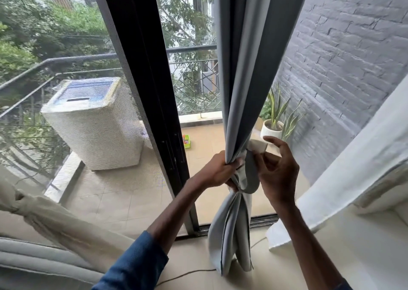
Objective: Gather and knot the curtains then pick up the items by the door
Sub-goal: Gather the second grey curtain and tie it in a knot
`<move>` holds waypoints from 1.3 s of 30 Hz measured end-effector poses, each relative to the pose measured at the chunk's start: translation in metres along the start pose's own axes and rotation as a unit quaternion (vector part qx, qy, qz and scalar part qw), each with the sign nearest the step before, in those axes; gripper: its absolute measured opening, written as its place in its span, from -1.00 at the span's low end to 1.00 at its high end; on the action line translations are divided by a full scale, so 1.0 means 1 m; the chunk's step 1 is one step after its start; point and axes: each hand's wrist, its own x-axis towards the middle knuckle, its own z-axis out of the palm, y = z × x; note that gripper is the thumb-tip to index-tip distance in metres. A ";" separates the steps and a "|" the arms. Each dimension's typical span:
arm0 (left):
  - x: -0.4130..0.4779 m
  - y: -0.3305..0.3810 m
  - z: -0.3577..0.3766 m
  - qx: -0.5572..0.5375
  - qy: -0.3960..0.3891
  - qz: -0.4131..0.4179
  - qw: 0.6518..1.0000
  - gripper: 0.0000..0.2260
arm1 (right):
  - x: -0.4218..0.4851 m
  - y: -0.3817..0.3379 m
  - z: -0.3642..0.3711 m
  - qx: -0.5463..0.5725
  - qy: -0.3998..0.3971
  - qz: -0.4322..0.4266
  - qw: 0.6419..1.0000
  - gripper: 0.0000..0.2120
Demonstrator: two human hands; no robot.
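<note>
By the door [141,68], my left hand [220,170] squeezes the grey curtain [245,91]. At three o'clock, my right hand [277,170] has its fingers [274,141] spread apart.

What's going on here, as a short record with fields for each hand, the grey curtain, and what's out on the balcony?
left hand: grips the gathered grey curtain at its bunched part
right hand: fingers loosely curled beside the loop; grip unclear
grey curtain: gathered, loose loop formed, tail hanging to the floor
cream curtain: at left, already knotted
balcony: washing machine, potted plant, small green item on the tiles
</note>
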 end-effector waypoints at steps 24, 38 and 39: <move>-0.009 0.013 -0.012 0.064 -0.017 0.032 0.997 -0.81 | 0.014 0.020 -0.007 -0.252 -0.214 -0.281 0.901 -0.64; -0.008 0.009 -0.005 0.106 -0.001 0.030 0.994 -0.63 | 0.046 0.002 -0.005 -0.357 -0.487 -0.243 0.759 -0.90; -0.009 0.009 -0.005 0.101 0.005 0.025 0.995 -0.61 | 0.048 0.000 -0.007 -0.361 -0.504 -0.245 0.746 -0.86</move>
